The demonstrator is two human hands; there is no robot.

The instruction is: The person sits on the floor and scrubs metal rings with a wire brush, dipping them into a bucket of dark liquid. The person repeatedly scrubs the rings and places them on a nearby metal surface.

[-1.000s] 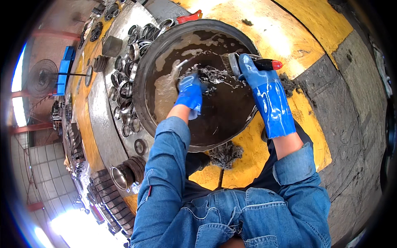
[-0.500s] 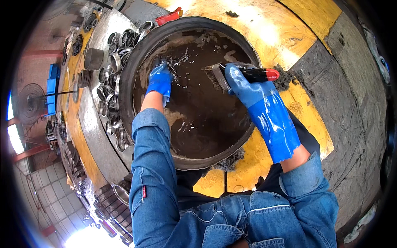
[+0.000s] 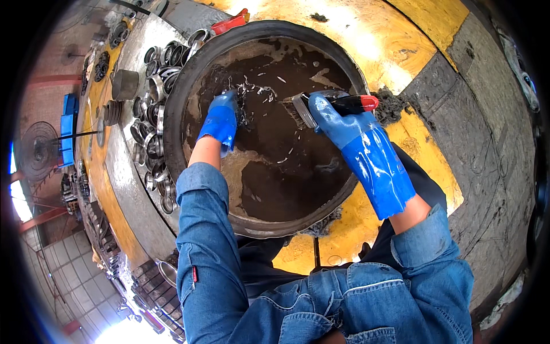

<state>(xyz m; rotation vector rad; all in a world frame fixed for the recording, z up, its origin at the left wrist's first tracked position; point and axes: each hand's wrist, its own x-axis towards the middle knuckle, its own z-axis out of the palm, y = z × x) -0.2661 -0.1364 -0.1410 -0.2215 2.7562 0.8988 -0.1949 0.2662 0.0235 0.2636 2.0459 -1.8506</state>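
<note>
Works over a yellow-and-grey surface (image 3: 401, 40) at a round black basin (image 3: 173, 126) of murky liquid (image 3: 298, 189), with a caged fan (image 3: 39, 143) at nine o'clock and metal rings (image 3: 152, 114) at ten. Holds left hand (image 3: 222, 117) at the basin's ten (fingertips hidden; cannot tell whether apart), and clamps red-tipped brush (image 3: 303, 112) in right hand (image 3: 338, 118) at its two.

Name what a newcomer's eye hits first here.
Probably the big round dark tub in the middle, filled with murky brown liquid. Next, the bright blue gloves: the right grip holds a red-tipped brush over the tub's right side, while the left grip dips into the liquid at the left. Then the shiny metal rings heaped just left of the tub.
</note>
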